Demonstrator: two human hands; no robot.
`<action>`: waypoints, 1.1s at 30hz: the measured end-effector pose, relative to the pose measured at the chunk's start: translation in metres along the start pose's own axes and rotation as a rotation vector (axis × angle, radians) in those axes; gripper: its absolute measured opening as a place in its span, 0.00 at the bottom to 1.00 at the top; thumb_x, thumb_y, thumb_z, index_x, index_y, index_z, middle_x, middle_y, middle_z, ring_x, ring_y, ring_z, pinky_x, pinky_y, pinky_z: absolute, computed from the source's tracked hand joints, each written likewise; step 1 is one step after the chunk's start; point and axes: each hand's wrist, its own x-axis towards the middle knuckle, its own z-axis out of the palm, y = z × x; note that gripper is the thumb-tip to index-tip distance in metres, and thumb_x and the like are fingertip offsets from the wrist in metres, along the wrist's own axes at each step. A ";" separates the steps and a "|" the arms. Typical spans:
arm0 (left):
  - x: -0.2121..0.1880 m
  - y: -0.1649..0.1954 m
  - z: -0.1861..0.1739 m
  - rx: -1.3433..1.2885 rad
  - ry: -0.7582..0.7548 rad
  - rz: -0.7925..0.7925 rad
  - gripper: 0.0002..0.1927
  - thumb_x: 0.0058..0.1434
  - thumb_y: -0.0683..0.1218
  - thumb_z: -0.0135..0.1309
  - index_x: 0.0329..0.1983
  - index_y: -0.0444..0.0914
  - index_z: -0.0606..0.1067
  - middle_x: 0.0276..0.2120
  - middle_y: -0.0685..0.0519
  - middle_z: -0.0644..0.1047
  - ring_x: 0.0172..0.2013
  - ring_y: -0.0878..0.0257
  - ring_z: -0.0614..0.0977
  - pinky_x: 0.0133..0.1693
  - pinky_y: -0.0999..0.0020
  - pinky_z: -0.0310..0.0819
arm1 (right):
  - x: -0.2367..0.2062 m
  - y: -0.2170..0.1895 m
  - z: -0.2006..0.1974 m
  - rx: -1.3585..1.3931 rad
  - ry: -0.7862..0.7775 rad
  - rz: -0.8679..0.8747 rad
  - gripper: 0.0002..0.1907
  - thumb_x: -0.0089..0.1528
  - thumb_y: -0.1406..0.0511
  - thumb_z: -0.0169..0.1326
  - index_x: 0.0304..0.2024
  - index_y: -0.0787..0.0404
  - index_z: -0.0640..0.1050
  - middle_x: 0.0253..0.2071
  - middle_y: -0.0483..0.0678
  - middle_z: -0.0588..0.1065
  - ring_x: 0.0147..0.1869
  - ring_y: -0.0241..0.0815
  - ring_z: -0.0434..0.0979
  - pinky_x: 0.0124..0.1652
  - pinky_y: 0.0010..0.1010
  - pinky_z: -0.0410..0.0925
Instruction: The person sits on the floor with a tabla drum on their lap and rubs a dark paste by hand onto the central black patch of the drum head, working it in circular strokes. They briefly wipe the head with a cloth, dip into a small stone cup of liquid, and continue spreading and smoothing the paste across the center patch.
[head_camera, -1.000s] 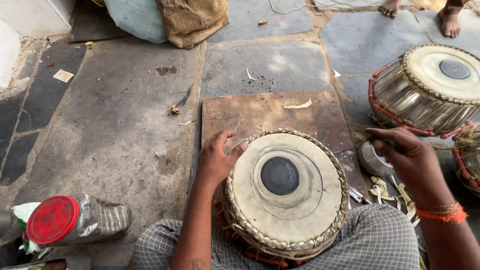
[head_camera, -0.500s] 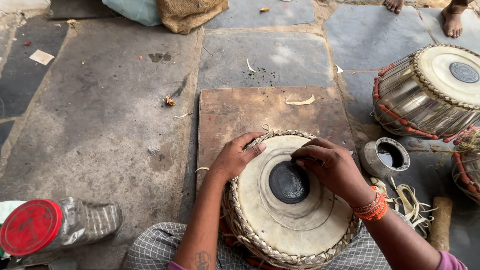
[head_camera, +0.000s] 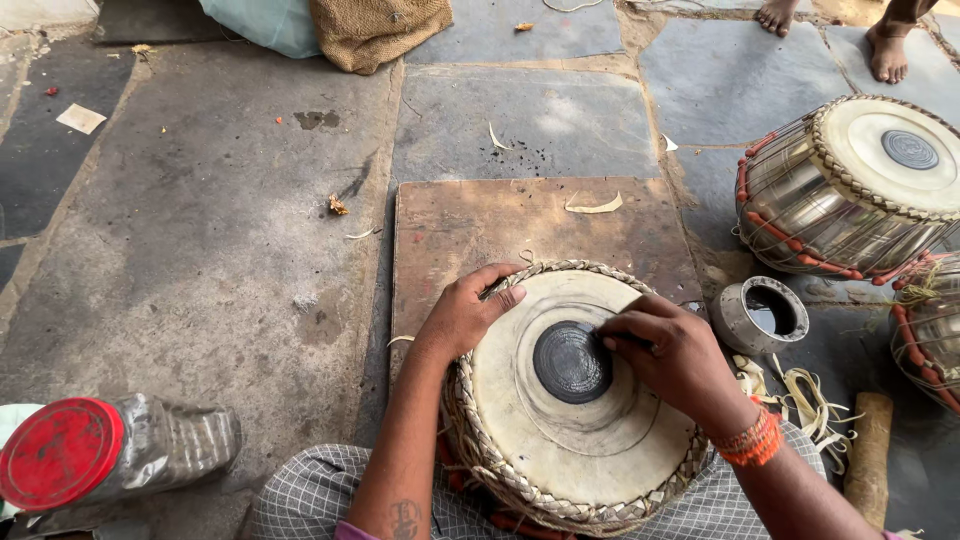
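While both hands work on it, the round hand drum with a pale skin head and braided rim (head_camera: 565, 400) rests in the person's lap at 6 o'clock of the view, over checked grey cloth (head_camera: 320, 495).

Left hand (head_camera: 465, 315): lies on the drum's rim at 10 o'clock of the head, fingers curled over the braid, thumb stretched flat on the skin. Grasping the rim, nothing else held.

Right hand (head_camera: 670, 350): fingers pinched together at the 3 o'clock edge of the black circular patch (head_camera: 570, 362) at the head's centre, tips touching it. Whether a small tool sits in the pinch, cannot tell. Orange thread band (head_camera: 752, 442) on that wrist.

Surroundings: brown square wooden board (head_camera: 520, 225) on the stone floor at 12 o'clock of the drum, partly under it. Short grey metal ring (head_camera: 760, 315) just beside the drum at 3 o'clock. Second drum with shiny metal body and red lacing (head_camera: 850, 190) at 2 o'clock, well apart. Clear plastic jar with red lid (head_camera: 110, 455) lying at 9 o'clock. Another person's bare feet (head_camera: 885, 45) at the top right edge.
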 end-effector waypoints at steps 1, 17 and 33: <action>0.000 0.000 0.000 0.010 0.021 0.015 0.26 0.62 0.59 0.57 0.60 0.45 0.78 0.58 0.48 0.80 0.59 0.56 0.80 0.60 0.60 0.71 | -0.008 -0.004 0.000 -0.008 0.018 0.006 0.10 0.55 0.66 0.65 0.39 0.57 0.86 0.37 0.46 0.80 0.37 0.45 0.83 0.36 0.34 0.75; -0.016 0.015 0.001 0.506 0.402 0.073 0.26 0.57 0.59 0.61 0.52 0.39 0.75 0.54 0.45 0.80 0.57 0.49 0.78 0.55 0.51 0.70 | -0.015 0.020 -0.001 0.299 0.063 0.010 0.10 0.59 0.66 0.64 0.43 0.60 0.84 0.41 0.45 0.81 0.43 0.37 0.83 0.43 0.29 0.74; -0.008 0.013 -0.003 0.097 0.000 -0.012 0.29 0.63 0.61 0.54 0.63 0.44 0.73 0.56 0.45 0.80 0.57 0.51 0.81 0.57 0.56 0.73 | 0.034 -0.015 0.000 0.079 -0.177 -0.222 0.09 0.56 0.66 0.64 0.40 0.56 0.85 0.39 0.47 0.79 0.39 0.44 0.82 0.37 0.33 0.75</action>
